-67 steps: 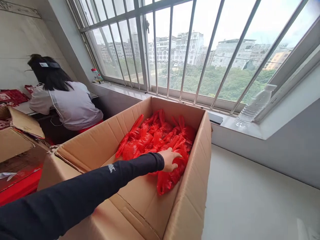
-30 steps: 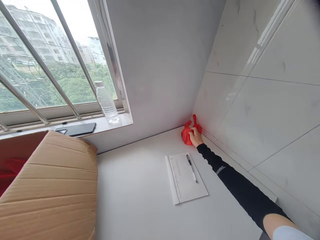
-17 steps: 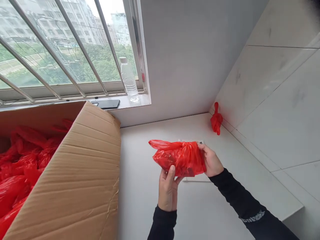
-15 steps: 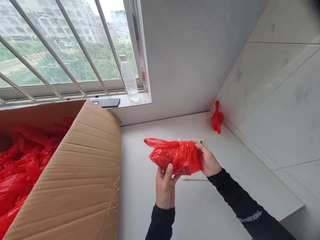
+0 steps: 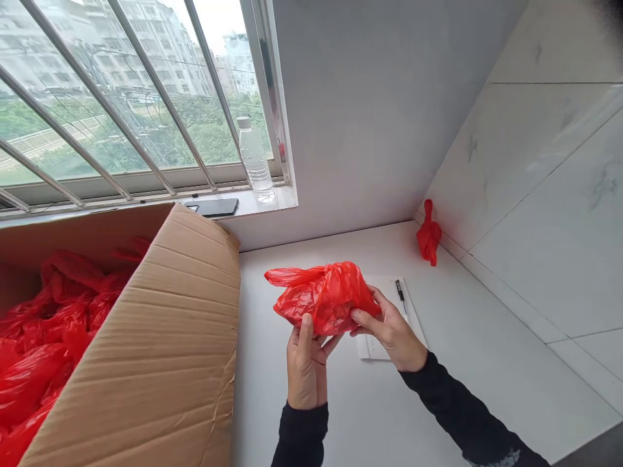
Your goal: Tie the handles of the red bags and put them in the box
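Observation:
I hold a knotted red plastic bag (image 5: 322,295) with both hands above the white counter. My left hand (image 5: 304,366) grips its underside, thumb pressed on the front. My right hand (image 5: 390,329) pinches the bag's right side with fingers closed on the plastic. Another tied red bag (image 5: 429,237) stands in the far corner against the tiled wall. A big cardboard box (image 5: 165,350) at the left holds several more red bags (image 5: 53,324).
A sheet of paper (image 5: 374,344) with a pen (image 5: 400,292) lies under my right hand. On the window sill stand a water bottle (image 5: 256,161) and a dark phone (image 5: 214,207). Window bars and tiled wall bound the white counter (image 5: 462,337).
My hands have drawn the bag slightly left and toward me, and the right hand has shifted from the bag's far end to its lower right side. The view tilted a little.

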### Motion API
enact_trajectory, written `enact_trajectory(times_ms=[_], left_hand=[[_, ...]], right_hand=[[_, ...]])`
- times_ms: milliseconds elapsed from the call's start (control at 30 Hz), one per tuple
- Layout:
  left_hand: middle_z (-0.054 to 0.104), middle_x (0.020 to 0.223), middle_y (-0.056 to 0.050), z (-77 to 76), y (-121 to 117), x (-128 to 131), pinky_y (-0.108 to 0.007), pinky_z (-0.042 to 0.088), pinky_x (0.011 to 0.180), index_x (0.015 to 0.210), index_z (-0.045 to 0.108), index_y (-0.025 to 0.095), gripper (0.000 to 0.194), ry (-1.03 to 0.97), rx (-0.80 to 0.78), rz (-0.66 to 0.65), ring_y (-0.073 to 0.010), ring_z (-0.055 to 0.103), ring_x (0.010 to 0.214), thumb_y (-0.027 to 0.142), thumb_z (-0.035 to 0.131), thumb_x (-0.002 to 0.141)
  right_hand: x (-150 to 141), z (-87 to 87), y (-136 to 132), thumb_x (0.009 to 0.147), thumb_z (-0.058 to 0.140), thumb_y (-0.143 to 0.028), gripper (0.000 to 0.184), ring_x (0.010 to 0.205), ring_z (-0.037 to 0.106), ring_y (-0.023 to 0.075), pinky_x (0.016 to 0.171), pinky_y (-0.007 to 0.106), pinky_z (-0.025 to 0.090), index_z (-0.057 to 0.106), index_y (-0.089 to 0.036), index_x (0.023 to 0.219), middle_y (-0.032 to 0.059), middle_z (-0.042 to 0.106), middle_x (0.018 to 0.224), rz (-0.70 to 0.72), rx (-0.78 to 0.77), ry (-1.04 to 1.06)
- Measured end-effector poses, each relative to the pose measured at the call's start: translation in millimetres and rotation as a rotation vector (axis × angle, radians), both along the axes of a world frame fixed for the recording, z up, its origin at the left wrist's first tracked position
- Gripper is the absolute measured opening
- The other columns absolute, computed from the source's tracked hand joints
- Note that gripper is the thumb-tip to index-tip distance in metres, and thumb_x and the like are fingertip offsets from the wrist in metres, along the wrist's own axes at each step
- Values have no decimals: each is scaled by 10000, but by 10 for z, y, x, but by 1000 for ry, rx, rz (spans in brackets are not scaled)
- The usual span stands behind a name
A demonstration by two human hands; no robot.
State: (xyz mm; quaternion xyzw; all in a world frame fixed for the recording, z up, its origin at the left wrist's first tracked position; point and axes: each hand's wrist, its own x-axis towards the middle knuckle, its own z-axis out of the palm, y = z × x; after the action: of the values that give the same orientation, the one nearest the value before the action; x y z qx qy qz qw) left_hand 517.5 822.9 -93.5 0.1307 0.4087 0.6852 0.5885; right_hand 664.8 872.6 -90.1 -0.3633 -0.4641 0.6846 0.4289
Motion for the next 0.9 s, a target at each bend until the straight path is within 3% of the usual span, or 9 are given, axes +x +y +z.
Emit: enact_trajectory(times_ms=[267, 400, 567, 733, 833, 900], left_hand=[[676, 1344, -105, 51, -68, -65, -553, 505, 1030, 1334, 637, 269, 423, -172, 83, -4, -320, 630, 1225, 420, 593, 942], [639, 1387, -92, 38, -60, -76, -484, 501, 1047, 1296, 668, 264, 384, -118, 106, 29, -285, 562, 1295, 371, 626, 930], [665, 1321, -63, 9, -18, -126, -432, 516, 1026, 1294, 651, 315, 444, -31, 136, 84, -242, 622, 1202, 297, 740, 859], [683, 1287, -63, -47, 67, -216, -401, 544, 989, 1252, 683, 315, 480, 24, 135, 134, -246, 647, 1175, 292, 818, 793], [690, 1291, -67, -64, 151, -270, -373, 567, 944, 1237, 699, 309, 477, 76, 120, 153, -248, 663, 1155, 317, 835, 779], [719, 1240, -74, -63, 222, -305, -366, 582, 909, 1206, 722, 290, 480, 92, 96, 176, -256, 687, 1115, 340, 861, 749]], right_hand=[[-23, 15, -35, 849, 755, -452, 541, 930, 703, 229, 779, 387, 599, 512, -249, 1288, 68, 699, 1136, -8, -76, 28], [-51, -8, -22, 825, 768, -481, 565, 880, 704, 220, 765, 386, 596, 520, -251, 1278, 62, 708, 1110, -52, -82, 27], [-95, 17, -7, 806, 768, -516, 587, 982, 691, 251, 782, 382, 580, 525, -267, 1279, 74, 697, 1174, -75, -66, 15], [-174, 132, 15, 764, 801, -535, 814, 1168, 638, 278, 1019, 461, 498, 400, -320, 1439, 85, 648, 1316, -123, -54, 75], [-224, 192, 71, 767, 802, -543, 884, 1131, 662, 277, 1020, 476, 496, 323, -350, 1485, 81, 679, 1262, -113, -71, 82], [-254, 214, 137, 781, 795, -538, 830, 1102, 673, 275, 990, 464, 517, 354, -343, 1457, 84, 681, 1251, -101, -51, 71]])
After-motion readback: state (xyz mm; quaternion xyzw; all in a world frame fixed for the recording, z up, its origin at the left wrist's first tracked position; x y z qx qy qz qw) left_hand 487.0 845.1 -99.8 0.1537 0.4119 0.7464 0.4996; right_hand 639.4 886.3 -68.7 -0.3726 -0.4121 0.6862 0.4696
